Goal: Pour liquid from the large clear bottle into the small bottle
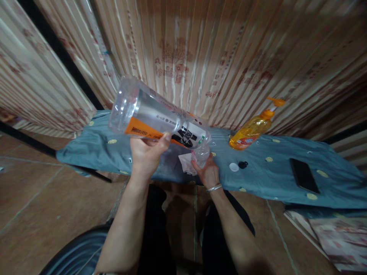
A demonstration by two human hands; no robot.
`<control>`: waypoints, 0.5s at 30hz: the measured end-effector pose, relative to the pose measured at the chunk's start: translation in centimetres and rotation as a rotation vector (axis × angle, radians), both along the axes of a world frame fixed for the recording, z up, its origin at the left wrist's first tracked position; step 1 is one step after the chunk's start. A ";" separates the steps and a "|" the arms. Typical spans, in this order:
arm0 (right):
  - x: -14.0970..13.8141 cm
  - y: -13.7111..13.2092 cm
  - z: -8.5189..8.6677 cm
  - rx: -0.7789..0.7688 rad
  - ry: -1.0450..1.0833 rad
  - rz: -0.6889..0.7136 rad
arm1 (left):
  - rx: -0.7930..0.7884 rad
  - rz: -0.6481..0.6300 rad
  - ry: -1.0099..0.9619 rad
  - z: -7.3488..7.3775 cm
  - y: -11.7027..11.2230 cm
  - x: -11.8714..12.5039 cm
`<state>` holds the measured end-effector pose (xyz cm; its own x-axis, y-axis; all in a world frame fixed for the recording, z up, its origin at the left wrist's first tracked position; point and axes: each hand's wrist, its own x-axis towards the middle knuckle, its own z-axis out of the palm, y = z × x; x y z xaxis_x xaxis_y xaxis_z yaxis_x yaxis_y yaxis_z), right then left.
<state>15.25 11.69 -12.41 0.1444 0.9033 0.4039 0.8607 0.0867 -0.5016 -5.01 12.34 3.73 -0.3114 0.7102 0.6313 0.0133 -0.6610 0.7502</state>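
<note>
My left hand (pixel 147 154) is wrapped round a large clear plastic bottle (pixel 160 118) with a silver, orange and white label. The bottle is tilted, its base up to the left and its narrower end down to the right. My right hand (pixel 208 172), with a silver bracelet at the wrist, grips a small clear plastic bottle (pixel 203 152) right below that lower end. Whether the two bottles touch I cannot tell. Any liquid passing between them is not visible. A pale pink cloth or paper (pixel 187 163) lies just left of my right hand.
On the blue-green cloth surface (pixel 275 179) stand or lie a pump bottle (pixel 252 130) of yellow liquid, a white disc (pixel 234 167), a small black object (pixel 243 164) and a black phone (pixel 304 175). A pleated curtain (pixel 183 57) hangs behind. A dark ribbed round object (pixel 80 248) is at lower left.
</note>
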 end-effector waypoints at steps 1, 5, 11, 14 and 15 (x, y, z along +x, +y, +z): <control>0.0 0.0 0.0 -0.006 -0.002 -0.004 | -0.004 0.000 0.001 0.0 0.0 0.0; 0.0 0.0 0.1 -0.009 -0.002 0.004 | -0.014 0.013 0.009 0.0 0.0 0.1; 0.0 0.1 0.0 -0.018 -0.030 -0.012 | -0.006 0.026 0.024 -0.1 0.1 0.1; 0.0 0.1 -0.1 -0.005 -0.038 -0.017 | -0.020 0.032 0.025 0.1 0.0 0.1; 0.0 0.1 -0.2 0.000 -0.042 -0.017 | -0.023 0.032 0.026 0.1 0.0 0.1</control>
